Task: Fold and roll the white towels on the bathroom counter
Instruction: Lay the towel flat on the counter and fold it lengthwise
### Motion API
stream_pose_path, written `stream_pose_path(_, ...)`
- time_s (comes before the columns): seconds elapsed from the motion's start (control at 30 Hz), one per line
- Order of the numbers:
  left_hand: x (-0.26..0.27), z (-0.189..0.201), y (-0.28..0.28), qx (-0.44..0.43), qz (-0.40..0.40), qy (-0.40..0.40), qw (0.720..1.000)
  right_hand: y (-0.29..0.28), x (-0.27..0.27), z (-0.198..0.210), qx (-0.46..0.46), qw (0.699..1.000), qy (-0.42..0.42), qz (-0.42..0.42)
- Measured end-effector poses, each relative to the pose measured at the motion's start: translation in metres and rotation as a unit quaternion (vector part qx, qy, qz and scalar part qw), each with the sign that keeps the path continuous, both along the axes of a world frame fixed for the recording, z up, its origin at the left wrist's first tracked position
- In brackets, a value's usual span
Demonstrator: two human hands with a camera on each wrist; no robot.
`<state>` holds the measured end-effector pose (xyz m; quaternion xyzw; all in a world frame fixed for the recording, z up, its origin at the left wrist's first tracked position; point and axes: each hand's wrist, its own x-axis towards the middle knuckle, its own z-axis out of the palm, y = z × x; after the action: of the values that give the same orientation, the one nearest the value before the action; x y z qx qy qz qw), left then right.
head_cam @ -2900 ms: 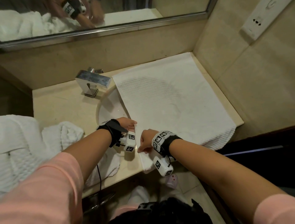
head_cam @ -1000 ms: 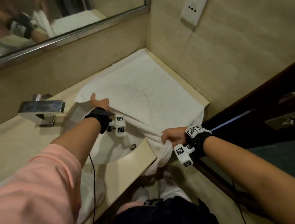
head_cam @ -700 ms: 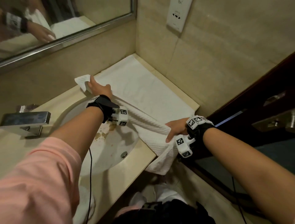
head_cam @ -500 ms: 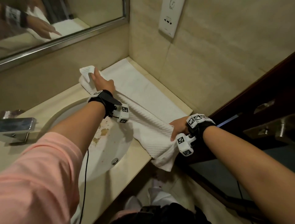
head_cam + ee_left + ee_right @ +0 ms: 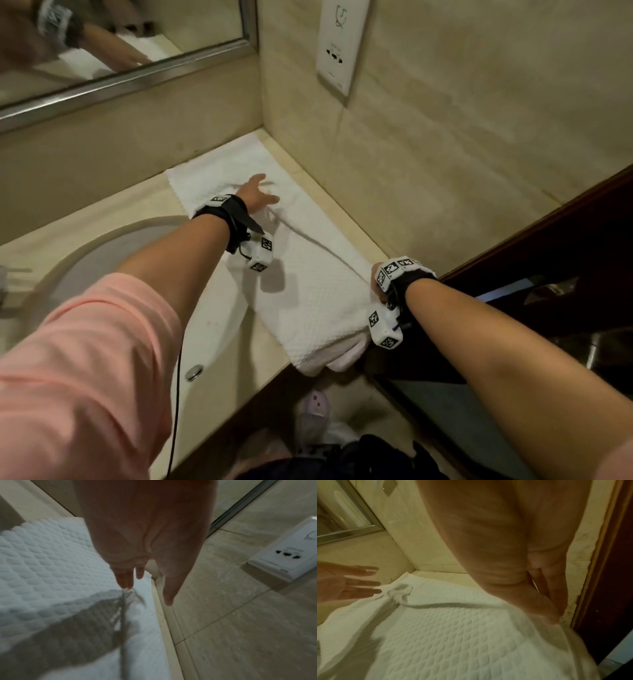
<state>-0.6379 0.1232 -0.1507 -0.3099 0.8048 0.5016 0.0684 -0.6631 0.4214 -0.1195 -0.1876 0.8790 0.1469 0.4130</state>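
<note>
A white waffle-weave towel (image 5: 308, 294) lies folded lengthwise on the beige counter (image 5: 263, 346). It runs from the back corner to the front edge, and its near end droops over that edge. My left hand (image 5: 260, 192) hovers open over the towel's far part; the left wrist view shows its fingers (image 5: 126, 577) straight just above the cloth (image 5: 51, 568). My right hand (image 5: 375, 286), mostly hidden behind its wrist strap, holds the upper layer's edge on the towel's right side near the wall. In the right wrist view the cloth (image 5: 453, 635) rises to its fingers (image 5: 553, 605).
The sink basin (image 5: 137, 267) with its drain (image 5: 194, 372) lies left of the towel. The tiled wall with a white socket (image 5: 339, 44) bounds the counter on the right, and a mirror (image 5: 120, 41) hangs at the back. A dark wooden door (image 5: 548, 274) stands right of the counter.
Both hands carried the towel's left edge over to the right, folding it lengthwise. The left hand then let go and opened. The head view swung right, leaving the other towels out of sight.
</note>
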Motion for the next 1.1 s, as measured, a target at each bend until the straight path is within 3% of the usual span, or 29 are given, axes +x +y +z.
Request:
stream_pose_path(0.1,0.006,-0.012,0.001,-0.030,0.001,-0.026,0.999,-0.011,-0.008,-0.013,-0.053,0.998,-0.023,-0.002)
stream_pose_path(0.37,0.047,-0.027,-0.021,-0.073,0.012,-0.098,0.992,-0.042,-0.024,-0.002,-0.009,0.992,-0.008,0.128)
stream_pose_path(0.5,0.063,-0.029,-0.037,-0.070,0.034,-0.107,0.991,-0.070,-0.029,-0.018,-0.002,0.983,-0.006,0.186)
stream_pose_path(0.57,0.067,-0.028,-0.048,-0.063,0.047,-0.104,0.991,-0.087,-0.034,-0.028,-0.061,0.985,0.024,0.160)
stream_pose_path(0.63,0.068,-0.028,-0.062,-0.075,0.054,-0.108,0.990,-0.109,-0.041,-0.038,-0.137,0.986,0.054,0.072)
stream_pose_path(0.77,0.067,-0.031,-0.094,-0.099,0.092,-0.098,0.986,-0.156,-0.050,-0.050,-0.200,0.974,0.105,-0.015)
stream_pose_path(0.97,0.058,-0.039,-0.145,-0.116,0.149,-0.060,0.980,-0.219,-0.067,-0.058,-0.301,0.943,0.140,0.009)
stream_pose_path(1.1,0.055,-0.048,-0.166,-0.130,0.128,-0.045,0.982,-0.257,-0.071,-0.060,-0.338,0.930,0.139,0.050)
